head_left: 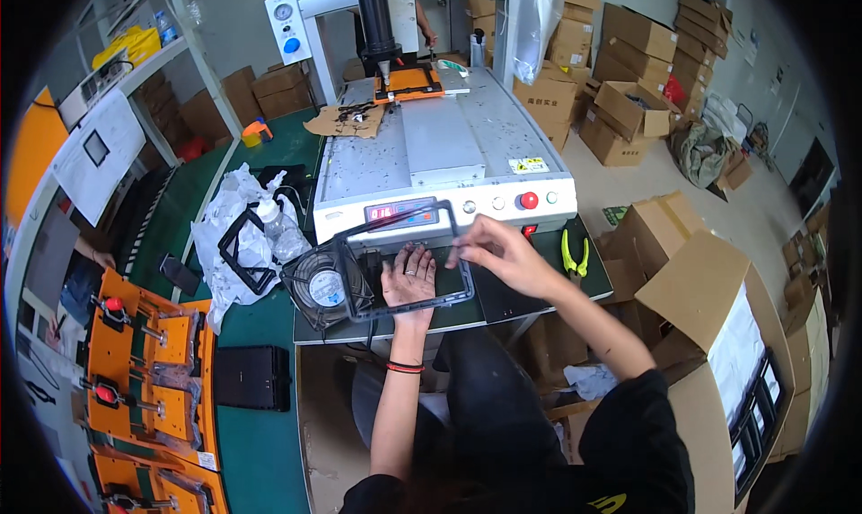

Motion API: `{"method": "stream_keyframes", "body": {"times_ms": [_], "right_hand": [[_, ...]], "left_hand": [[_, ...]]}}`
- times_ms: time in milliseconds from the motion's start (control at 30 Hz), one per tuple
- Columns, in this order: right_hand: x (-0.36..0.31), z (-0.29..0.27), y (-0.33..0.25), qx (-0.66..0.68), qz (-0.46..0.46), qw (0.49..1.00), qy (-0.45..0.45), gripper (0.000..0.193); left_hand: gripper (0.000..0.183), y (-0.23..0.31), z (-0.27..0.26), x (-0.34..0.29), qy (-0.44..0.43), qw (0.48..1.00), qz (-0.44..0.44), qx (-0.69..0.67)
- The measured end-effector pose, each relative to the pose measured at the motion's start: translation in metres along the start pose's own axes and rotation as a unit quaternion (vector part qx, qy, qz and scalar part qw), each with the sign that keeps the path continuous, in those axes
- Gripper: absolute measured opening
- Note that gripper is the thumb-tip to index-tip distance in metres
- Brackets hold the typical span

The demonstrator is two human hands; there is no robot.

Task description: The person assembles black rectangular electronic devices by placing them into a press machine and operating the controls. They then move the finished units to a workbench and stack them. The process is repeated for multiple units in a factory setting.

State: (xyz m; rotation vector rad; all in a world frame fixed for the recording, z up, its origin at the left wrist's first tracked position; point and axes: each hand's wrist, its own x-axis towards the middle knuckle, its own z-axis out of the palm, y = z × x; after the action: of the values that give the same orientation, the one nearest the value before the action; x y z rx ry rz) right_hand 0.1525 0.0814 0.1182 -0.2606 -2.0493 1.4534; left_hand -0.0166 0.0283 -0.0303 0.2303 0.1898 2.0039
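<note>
A black rectangular plastic frame is tilted up over the bench edge in front of the machine. At its right side my right hand has the thumb and fingers pinched on the frame's bar. My left hand lies palm up behind the frame and shows through its opening, fingers stretched and holding nothing. The frame's lower bar crosses close to my left wrist; I cannot tell whether they touch. Left of my left hand stands a round black fan with a pale centre label, partly overlapped by the frame.
A white press machine holds an orange fixture. Yellow-green cutters lie at the right. Leftward are another black frame on white plastic, a clear bottle, a black case and orange clamp jigs. Cardboard boxes stand rightward.
</note>
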Motion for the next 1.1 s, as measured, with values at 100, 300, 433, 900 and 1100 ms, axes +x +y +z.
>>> {"method": "stream_keyframes", "body": {"times_ms": [100, 300, 433, 900, 1100], "right_hand": [[-0.036, 0.006, 0.045, 0.085, -0.005, 0.991, 0.098, 0.005], [-0.084, 0.022, 0.085, 0.039, -0.013, 0.974, 0.221, 0.003], [-0.079, 0.015, 0.078, -0.081, -0.02, 0.978, 0.189, 0.011], [-0.074, 0.014, 0.069, -0.088, 0.048, 0.98, 0.174, 0.016], [-0.076, 0.012, 0.068, -0.091, 0.052, 0.981, 0.166, 0.015]], "left_hand": [[0.063, 0.006, 0.011, -0.005, -0.048, 0.998, 0.034, -0.01], [0.063, 0.009, 0.032, -0.015, -0.063, 0.996, -0.022, -0.064], [0.056, 0.006, 0.033, -0.015, -0.018, 0.999, -0.012, 0.035], [0.056, 0.009, 0.027, -0.015, 0.0, 0.998, -0.028, 0.064], [0.055, 0.006, 0.027, -0.014, 0.003, 0.997, -0.016, 0.069]]}}
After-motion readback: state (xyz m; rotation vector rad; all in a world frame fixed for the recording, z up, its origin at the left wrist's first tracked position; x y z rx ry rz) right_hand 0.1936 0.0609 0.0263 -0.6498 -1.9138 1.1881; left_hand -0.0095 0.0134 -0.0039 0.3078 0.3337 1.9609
